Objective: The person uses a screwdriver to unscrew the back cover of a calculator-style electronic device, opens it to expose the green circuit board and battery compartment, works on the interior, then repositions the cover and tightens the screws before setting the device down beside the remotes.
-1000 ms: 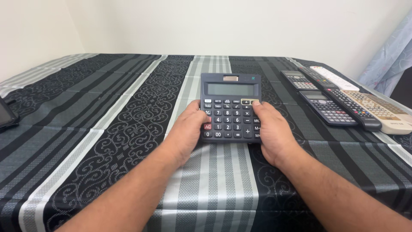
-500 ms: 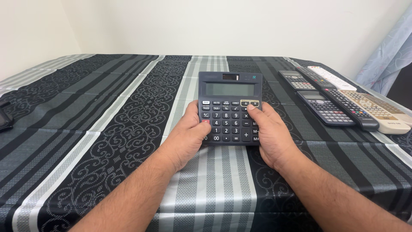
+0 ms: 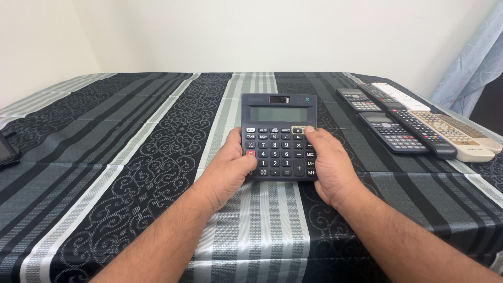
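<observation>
Head view looks down on a dark desktop calculator (image 3: 279,137) lying flat near the middle of the bench (image 3: 131,173), on a pale grey stripe of the cloth, its long axis running from the near edge toward the far edge, display end away from the person. It lies straight ahead of both forearms, held between the two hands rather than off to one side. The left hand (image 3: 228,170) closes on the calculator's near left corner, thumb lying over the lowest keys on that side; the right hand (image 3: 329,165) grips the right edge, its thumb stretched up to the top row of small keys just under the display. Both hands are thus clamped on the casing, one on each flank, and neither is clearly nearer. The body looks like hard matt plastic, rectangular, with a grey blank screen, a small solar strip above it and rows of square, slightly raised keys, one of them red at the left. The cloth is glossy and woven-looking, with black scrollwork bands between grey stripes. Well apart, near the right edge, a row of slim devices lies side by side: two smaller dark calculators (image 3: 393,131), a black remote (image 3: 414,123) and pale remotes (image 3: 456,135). A dark object (image 3: 6,152) sits at the left edge, mostly cut off.
</observation>
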